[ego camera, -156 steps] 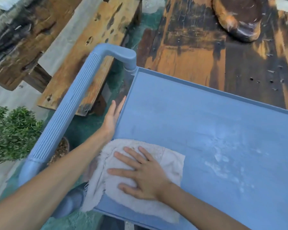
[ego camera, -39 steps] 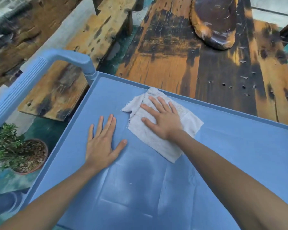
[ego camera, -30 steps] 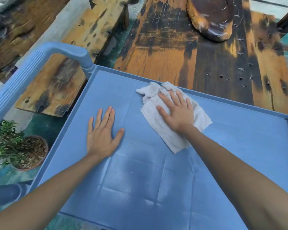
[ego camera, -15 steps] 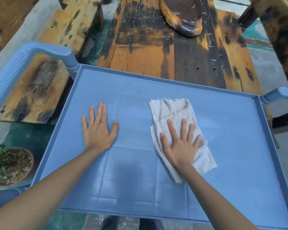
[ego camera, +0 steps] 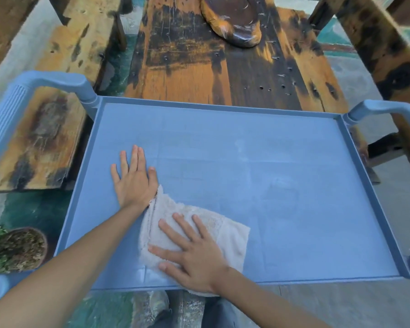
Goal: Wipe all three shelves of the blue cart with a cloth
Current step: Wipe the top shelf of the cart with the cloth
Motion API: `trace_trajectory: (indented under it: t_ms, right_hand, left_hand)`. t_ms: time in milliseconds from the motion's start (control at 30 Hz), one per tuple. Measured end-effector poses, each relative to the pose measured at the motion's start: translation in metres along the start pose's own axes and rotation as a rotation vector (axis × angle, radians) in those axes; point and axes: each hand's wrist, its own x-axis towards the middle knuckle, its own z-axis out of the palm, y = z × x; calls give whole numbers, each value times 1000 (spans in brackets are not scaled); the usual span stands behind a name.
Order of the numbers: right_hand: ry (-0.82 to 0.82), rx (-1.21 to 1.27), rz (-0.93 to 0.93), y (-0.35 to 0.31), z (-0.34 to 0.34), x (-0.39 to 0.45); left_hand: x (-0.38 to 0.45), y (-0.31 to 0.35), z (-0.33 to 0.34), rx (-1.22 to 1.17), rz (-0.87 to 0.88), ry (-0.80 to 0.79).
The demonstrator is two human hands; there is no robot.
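Cloth [ego camera: 225,229]: one, off-white and frayed, lying flat on the top shelf near its front edge; I see a corner of it spilling over that front rim beneath my right wrist.
Right hand [ego camera: 194,254]: flat on the cloth, palm down, fingers [ego camera: 175,232] spread apart and pointing up-left; it presses the cloth down rather than pinching it.
Left hand [ego camera: 134,181]: just up and left of the right one, flat on bare blue plastic, four fingers close together and the thumb out; it holds nothing. The cloth's far tip touches the base of this thumb.
Hands counted: two, both mine, both bare-armed.
Top shelf [ego camera: 258,162]: one in view, a blue tray with a raised rim around the hands; pale dusty smears show to the right of the cloth.
Other shelves: I cannot see the two lower ones from this angle.
Cart handles: two, a ribbed left handle [ego camera: 7,119] beyond my left arm and a right handle [ego camera: 388,110] well away from the right hand.
Wooden table [ego camera: 223,67]: one, worn orange and black planks, just past the shelf's far rim.
Wooden benches: one left bench [ego camera: 47,129] under the left handle; one right bench [ego camera: 379,41] at the far right.
Potted plant [ego camera: 12,249]: one, on the floor left of my left forearm.
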Motion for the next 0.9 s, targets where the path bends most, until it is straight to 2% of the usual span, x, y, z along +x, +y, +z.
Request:
trace_trajectory:
  t_ms: [100,300,500,700,900]
  right_hand:
    - [-42,43,-80,9,-4,1]
    - [7,38,-206,56,-15,24]
    - [-52,-41,-18,144,-54,90]
    - [-35,-66,104,210,-77,156]
    - [-65,-60,61,260,-100,196]
  left_hand:
    - [-2,-1,-2,-7,11,-8]
    - [1,-5,3,40,34,-9]
    - [4,-10,13,52,46,41]
    - [8,-10,17,70,45,57]
    - [7,-7,13,73,30,39]
